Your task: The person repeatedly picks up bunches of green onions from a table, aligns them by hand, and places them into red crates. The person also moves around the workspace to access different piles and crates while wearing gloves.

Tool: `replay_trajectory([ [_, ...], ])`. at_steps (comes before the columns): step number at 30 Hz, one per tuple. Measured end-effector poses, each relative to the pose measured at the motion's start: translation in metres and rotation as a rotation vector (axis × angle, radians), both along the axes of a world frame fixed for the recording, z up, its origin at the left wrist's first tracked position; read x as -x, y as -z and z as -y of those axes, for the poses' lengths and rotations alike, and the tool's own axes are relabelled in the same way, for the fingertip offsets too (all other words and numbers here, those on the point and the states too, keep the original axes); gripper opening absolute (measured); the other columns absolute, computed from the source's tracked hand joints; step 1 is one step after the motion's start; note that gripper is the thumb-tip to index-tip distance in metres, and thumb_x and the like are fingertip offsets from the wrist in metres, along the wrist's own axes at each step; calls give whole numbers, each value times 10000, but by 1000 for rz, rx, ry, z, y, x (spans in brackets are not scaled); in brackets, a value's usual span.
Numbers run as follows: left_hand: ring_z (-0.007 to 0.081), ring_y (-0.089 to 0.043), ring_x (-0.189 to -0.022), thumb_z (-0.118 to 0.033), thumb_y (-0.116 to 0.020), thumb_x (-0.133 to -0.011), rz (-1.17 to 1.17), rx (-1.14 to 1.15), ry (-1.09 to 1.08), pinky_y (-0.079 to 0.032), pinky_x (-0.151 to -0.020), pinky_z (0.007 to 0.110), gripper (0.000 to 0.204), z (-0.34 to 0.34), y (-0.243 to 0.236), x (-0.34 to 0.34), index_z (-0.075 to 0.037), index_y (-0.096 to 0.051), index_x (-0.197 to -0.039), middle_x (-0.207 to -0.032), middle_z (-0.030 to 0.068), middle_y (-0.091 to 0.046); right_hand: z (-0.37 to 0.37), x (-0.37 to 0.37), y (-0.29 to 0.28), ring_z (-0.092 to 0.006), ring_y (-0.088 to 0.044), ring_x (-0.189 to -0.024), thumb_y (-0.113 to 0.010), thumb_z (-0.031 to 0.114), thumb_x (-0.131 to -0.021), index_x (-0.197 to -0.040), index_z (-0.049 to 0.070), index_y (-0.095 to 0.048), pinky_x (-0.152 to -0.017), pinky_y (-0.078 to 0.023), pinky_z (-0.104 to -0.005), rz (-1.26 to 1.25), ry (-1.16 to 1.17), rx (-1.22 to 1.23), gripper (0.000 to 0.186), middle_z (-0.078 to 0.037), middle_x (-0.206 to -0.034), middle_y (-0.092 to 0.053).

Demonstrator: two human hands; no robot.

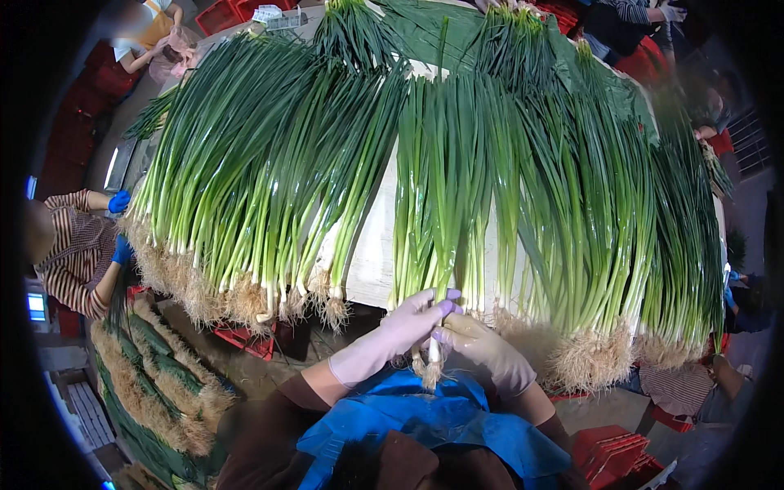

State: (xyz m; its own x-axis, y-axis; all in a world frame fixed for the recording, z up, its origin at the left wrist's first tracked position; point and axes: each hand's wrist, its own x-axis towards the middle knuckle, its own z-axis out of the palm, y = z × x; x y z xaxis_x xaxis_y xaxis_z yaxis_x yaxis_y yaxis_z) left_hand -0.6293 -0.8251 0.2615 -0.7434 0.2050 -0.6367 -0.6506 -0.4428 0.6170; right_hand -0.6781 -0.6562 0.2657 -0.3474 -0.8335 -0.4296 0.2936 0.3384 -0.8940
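A few green onions (441,237) lie with their leaves pointing away over the table, their white bulbs and short roots hanging past its near edge. My left hand (412,322), in a pale lavender glove, is closed round their white stems. Close beside it, my right hand (486,347), gloved alike, pinches at the stems just above the roots. Big rows of green onions (237,163) spread to the left, roots toward me. Another thick row (588,212) fans out on the right, ending in a shaggy root mass (596,359).
Pale tabletop (376,253) shows between the rows. At the left edge stands a co-worker (77,245) in blue gloves; others work at the far side and right. Rooted bundles (155,376) lie low on the left. Red crates (612,457) stand at lower right.
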Motion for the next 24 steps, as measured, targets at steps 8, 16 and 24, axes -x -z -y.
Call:
replay_trajectory([
  [8,158,-523,-723,-239,-490,-981,-2,-211,-171,-480,-665,324,272,-12,22,-6,-68,-522,-1190,-824,36,-548,40,65,23,-174,-622,-746,-612,292,-895,-1249,16,-536,-647,-494,-273,-61,630,-279,455,-118,-981,-671],
  [16,69,-404,-557,-231,-590,-893,204,-131,-293,-276,-443,211,215,-6,21,0,-126,-594,-1082,-700,-40,-463,65,52,43,-138,-571,-686,-640,150,-894,-1101,-2,-580,-591,-469,-266,149,855,-99,264,-83,-895,-634],
  [24,113,-437,-533,-298,-525,-953,182,-10,-311,-340,-442,232,245,18,8,23,-53,-540,-967,-722,42,-548,53,18,12,-100,-406,-559,-531,151,-954,-1066,3,-592,-568,-383,-230,376,923,245,195,17,-697,-451],
])
